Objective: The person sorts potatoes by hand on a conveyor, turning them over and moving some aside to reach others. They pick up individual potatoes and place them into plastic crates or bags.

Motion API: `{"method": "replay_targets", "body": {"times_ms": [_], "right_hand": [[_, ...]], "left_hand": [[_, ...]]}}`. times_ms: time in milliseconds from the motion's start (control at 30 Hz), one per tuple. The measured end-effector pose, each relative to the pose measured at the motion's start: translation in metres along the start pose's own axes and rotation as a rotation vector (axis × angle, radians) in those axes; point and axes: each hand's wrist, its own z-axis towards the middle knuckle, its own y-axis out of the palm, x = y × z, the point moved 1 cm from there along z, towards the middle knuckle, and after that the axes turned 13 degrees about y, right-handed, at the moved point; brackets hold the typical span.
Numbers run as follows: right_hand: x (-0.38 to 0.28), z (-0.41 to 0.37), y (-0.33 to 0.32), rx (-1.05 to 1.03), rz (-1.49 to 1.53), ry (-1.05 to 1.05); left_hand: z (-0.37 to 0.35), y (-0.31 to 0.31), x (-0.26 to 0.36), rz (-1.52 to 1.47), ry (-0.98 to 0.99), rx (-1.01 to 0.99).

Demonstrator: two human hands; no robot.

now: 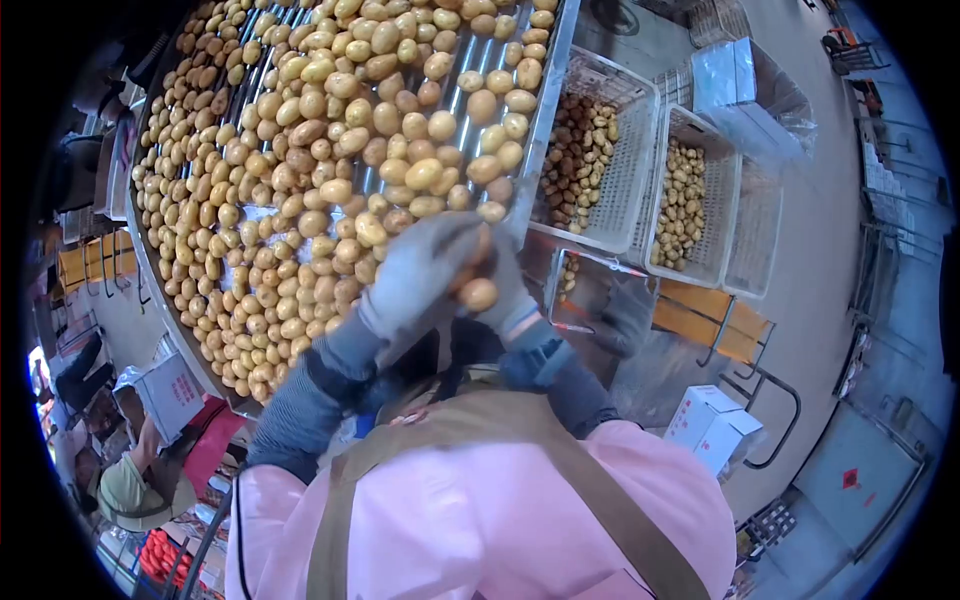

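Many yellow-brown potatoes (pixel 310 190) lie on a metal roller table (pixel 545 110). At the table's near right edge, my gloved left hand (pixel 425 262) is closed around potatoes, its fingers blurred. Close against it, my gloved right hand (pixel 508 285) is partly hidden behind potatoes and curls round them. One round potato (pixel 477 294) shows between the two hands, with darker ones just above it. Both hands wear light grey gloves, below dark blue sleeves.
White plastic crates (pixel 640 150) holding potatoes stand right of the table. Beyond are a plastic-covered box (pixel 725 75), an orange board (pixel 710 318) with metal bars and a white carton (pixel 710 425). Another person (pixel 135 490) is at the lower left, beside a white box (pixel 165 395).
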Motion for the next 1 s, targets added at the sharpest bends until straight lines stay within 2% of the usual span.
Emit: {"method": "replay_targets", "body": {"times_ms": [33, 67, 100, 133, 167, 200, 233, 267, 300, 333, 367, 433, 467, 500, 533, 600, 633, 700, 733, 767, 800, 833, 900, 933, 967, 1000], "right_hand": [[-0.011, -0.005, -0.009, 0.032, 0.007, 0.014], [-0.022, -0.009, -0.018, 0.064, 0.015, 0.028], [-0.026, -0.015, -0.025, 0.072, 0.179, 0.055], [-0.029, -0.019, -0.031, 0.077, 0.341, 0.078], [-0.033, -0.021, -0.037, 0.078, 0.5, 0.1], [-0.036, -0.023, -0.04, 0.077, 0.661, 0.125], [-0.037, -0.026, -0.04, 0.091, 0.766, 0.13], [-0.038, -0.028, -0.039, 0.106, 0.871, 0.131], [-0.04, -0.034, -0.037, 0.142, 0.918, 0.102], [-0.042, -0.039, -0.034, 0.181, 0.966, 0.07], [-0.049, -0.044, -0.032, 0.195, 1.008, 0.083], [-0.068, -0.051, -0.025, 0.19, 1.085, 0.147], [-0.061, -0.049, -0.028, 0.255, 0.969, 0.123], [-0.054, -0.048, -0.03, 0.324, 0.854, 0.105], [-0.017, -0.044, -0.04, 0.466, 0.577, 0.018], [-0.009, -0.041, -0.039, 0.571, 0.446, -0.01], [-0.027, -0.046, -0.026, 0.55, 0.603, 0.053], [-0.059, -0.056, -0.012, 0.466, 0.993, 0.138], [-0.063, -0.061, -0.013, 0.268, 1.085, 0.115], [-0.068, -0.068, -0.014, 0.07, 1.166, 0.088], [-0.076, -0.072, -0.015, -0.088, 1.182, 0.02], [-0.091, -0.072, -0.019, -0.215, 1.164, -0.151], [-0.114, -0.071, -0.035, -0.419, 1.044, -0.459], [-0.12, -0.073, -0.045, -0.353, 0.934, -0.492], [-0.127, -0.071, -0.068, -0.181, 0.802, -0.507], [-0.135, -0.071, -0.093, 0.008, 0.665, -0.509]], "left_hand": [[0.028, -0.001, 0.0, -0.187, -0.2, 0.012], [0.06, -0.007, 0.002, 0.075, -0.006, 0.0], [0.093, -0.003, -0.018, 0.441, 0.32, -0.026], [0.132, 0.004, -0.042, 0.459, 0.289, -0.065], [0.164, 0.014, -0.06, 0.588, 0.145, -0.212], [0.181, 0.025, -0.081, 0.658, 0.082, -0.314], [0.192, 0.039, -0.103, 0.697, 0.035, -0.321], [0.2, 0.036, -0.113, 0.768, 0.099, -0.348], [0.201, 0.032, -0.124, 0.681, 0.108, -0.311], [0.2, 0.025, -0.128, 0.594, 0.121, -0.276], [0.187, 0.012, -0.12, 0.338, 0.053, -0.126], [0.142, -0.002, -0.079, 0.172, 0.144, 0.22], [0.113, 0.004, -0.058, 0.184, 0.137, 0.252], [0.081, 0.018, -0.042, 0.107, 0.095, 0.221], [0.054, 0.034, -0.01, 0.165, 0.307, 0.19], [0.013, 0.056, 0.029, 0.321, 0.286, -0.155], [0.006, 0.057, 0.041, 0.324, 0.319, -0.131], [0.013, 0.051, 0.033, 0.07, 0.172, -0.138], [0.016, 0.049, 0.027, -0.062, 0.096, -0.142], [0.029, 0.044, 0.014, 0.108, 0.212, -0.101], [0.056, 0.029, 0.009, 0.237, 0.2, -0.176], [0.075, 0.03, -0.012, 0.49, 0.325, -0.195], [0.096, 0.047, -0.062, 0.781, 0.34, -0.431], [0.106, 0.056, -0.071, 0.721, 0.308, -0.434], [0.112, 0.067, -0.1, 0.775, 0.296, -0.418], [0.11, 0.066, -0.097, 0.732, 0.41, -0.273]]}}
